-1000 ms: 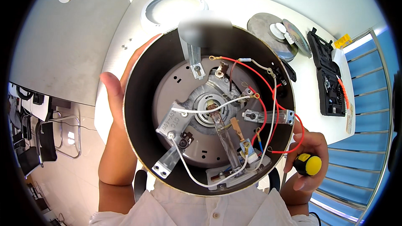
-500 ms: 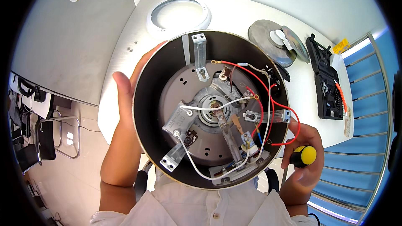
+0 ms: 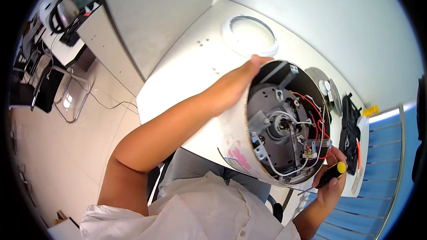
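A rice cooker body [image 3: 235, 144], white outside with a pink flower print, is tilted so that its open underside shows. Inside are a grey round plate [image 3: 263, 102], metal brackets, a white wire [image 3: 272, 166] and red wires [image 3: 317, 129]. My left hand [image 3: 231, 82] grips its far left rim, thumb at the edge. On the near right side, my right hand [image 3: 329, 192] wraps around a screwdriver [image 3: 329, 178] with a black and yellow handle, its shaft pointing left. Fingers of that hand also touch the body's rim. Contact beneath the body is hidden.
On the white table [image 3: 187, 80] lie a white ring [image 3: 228, 33], several small screws [image 3: 202, 42], a round metal plate [image 3: 316, 75] and a black tool case [image 3: 351, 138]. A metal railing [image 3: 398, 151] stands at right. A chair [image 3: 44, 89] and cable are at left.
The cooker body has shifted right and tilted, showing its outer wall. My left arm now reaches across along it. The view has swung left; the screwdriver stays in my right hand.
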`<state>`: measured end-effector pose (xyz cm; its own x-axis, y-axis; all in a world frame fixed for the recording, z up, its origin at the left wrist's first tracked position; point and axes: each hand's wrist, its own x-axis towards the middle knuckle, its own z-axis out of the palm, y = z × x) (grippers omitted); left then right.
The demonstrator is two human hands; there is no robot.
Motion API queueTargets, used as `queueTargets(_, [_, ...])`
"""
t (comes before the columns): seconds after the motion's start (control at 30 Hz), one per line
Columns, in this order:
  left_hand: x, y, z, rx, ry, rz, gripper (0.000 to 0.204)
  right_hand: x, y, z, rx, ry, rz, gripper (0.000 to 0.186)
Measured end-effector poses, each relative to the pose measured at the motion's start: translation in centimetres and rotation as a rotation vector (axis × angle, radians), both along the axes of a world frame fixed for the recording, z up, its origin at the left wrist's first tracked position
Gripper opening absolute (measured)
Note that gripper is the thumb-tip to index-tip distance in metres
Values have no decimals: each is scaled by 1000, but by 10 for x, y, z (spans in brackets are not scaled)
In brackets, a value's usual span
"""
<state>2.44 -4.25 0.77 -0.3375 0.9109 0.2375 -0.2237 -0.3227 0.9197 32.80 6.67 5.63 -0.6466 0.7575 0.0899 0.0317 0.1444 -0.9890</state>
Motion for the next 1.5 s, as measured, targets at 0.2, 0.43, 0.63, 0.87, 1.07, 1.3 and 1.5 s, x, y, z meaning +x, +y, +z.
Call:
queueTargets(0.2, [-4, -10, 3, -34, -25, -60, 80, -4, -5, -2, 76, 24, 69, 89])
queueTargets(0.43, [-7, -9, -10, -34, -116, -68, 74, -10, -23, 4, 57, 12, 42, 91])
queueTargets(0.63, [-4, -8, -18, -19, -72, -37, 78, -9, -31, 3, 86, -1, 44, 87])
queueTargets(0.87, [-3, -6, -24, 83, -83, -35, 77, -3, -26, -2, 95, -11, 58, 84])
queueTargets(1.07, [-7, -18, -44, -83, 41, 219, 77, 2, -20, 1, -29, -1, 89, 87])
queueTargets(1.3, [7, -52, -43, -239, 27, 187, 82, 2, 8, 0, -334, -8, 135, 75])
queueTargets(1.5, [33, -51, -11, -175, -71, 58, 79, 4, 11, -18, -440, -57, 186, 71])
